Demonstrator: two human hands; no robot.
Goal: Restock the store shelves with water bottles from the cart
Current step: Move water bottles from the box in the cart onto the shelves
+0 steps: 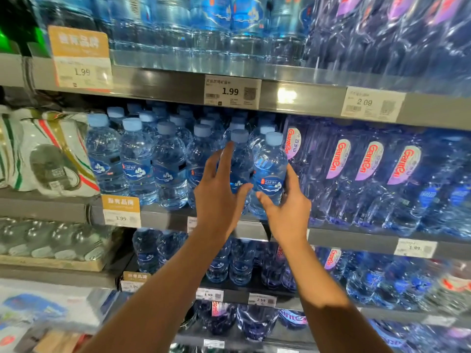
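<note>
Small clear water bottles with light blue caps and blue labels fill the middle shelf. My right hand grips one water bottle at the right end of the front row, thumb on its front and fingers round its right side. The bottle stands upright at the shelf's front edge. My left hand lies against the neighbouring bottle, with straight fingers up its left side and the thumb across its front. The cart is not in view.
Purple-labelled bottle packs crowd the shelf just right of the held bottle. White wrapped packs sit at the left. Price tags hang on the upper shelf rail. More bottles fill the shelves above and below.
</note>
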